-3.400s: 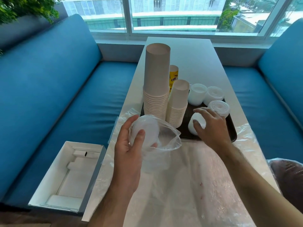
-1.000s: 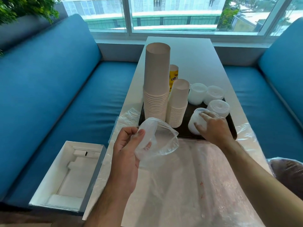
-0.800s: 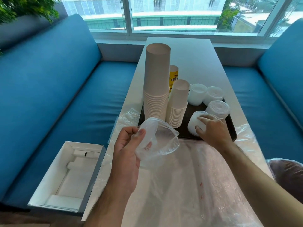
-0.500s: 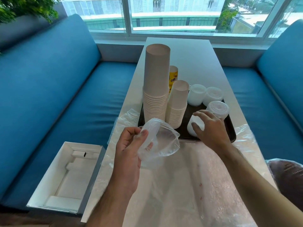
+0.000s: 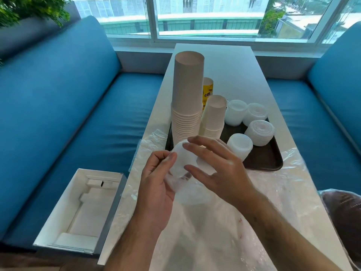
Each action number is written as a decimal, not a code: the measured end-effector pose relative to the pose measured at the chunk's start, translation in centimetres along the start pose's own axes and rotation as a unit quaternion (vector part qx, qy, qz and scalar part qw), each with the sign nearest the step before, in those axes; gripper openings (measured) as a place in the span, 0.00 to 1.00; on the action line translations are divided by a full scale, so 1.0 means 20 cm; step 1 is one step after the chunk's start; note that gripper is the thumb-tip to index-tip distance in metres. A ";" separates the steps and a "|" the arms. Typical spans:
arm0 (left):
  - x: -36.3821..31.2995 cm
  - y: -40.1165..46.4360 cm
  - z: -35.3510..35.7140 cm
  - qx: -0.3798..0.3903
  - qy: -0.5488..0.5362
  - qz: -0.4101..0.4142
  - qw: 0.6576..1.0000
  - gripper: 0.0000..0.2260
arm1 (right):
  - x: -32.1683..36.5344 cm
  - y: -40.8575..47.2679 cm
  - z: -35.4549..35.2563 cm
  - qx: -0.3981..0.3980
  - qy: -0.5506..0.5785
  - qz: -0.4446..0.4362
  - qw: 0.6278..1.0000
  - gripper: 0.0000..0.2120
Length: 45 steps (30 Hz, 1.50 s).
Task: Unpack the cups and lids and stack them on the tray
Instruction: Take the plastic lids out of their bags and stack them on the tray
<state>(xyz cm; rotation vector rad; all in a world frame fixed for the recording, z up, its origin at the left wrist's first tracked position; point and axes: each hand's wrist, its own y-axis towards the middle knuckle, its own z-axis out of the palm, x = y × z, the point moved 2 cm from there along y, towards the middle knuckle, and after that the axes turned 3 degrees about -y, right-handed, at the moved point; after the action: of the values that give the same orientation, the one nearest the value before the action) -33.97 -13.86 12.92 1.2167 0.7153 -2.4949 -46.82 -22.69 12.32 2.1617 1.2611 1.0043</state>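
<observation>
Reaching into the lid bag for the next lids

The left hand (image 5: 156, 184) pinches the clear plastic bag (image 5: 182, 173) above the table's near half; the right hand (image 5: 216, 169), fingers spread and grasping nothing, hovers at its mouth. Cup stacks (image 5: 187, 98) and lid stacks (image 5: 239, 146) already stand on the tray (image 5: 269, 161). Next, probably: draw out whatever lids remain inside, hard to see.

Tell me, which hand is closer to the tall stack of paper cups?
Right. The right hand reaches its fingertips up near the base of the tall stack of paper cups. The left hand sits lower and nearer the person, pinching the clear plastic bag.
</observation>
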 end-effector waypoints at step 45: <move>0.02 0.03 -0.03 -0.028 0.036 0.024 0.999 0.07 | -0.54 -0.08 -0.11 0.034 -0.080 0.268 0.960 0.15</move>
<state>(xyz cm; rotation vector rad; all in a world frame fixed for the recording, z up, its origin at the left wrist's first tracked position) -33.64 -14.04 12.14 1.2937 0.7592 -2.3870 -52.93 -31.29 8.74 2.6498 0.6502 0.9600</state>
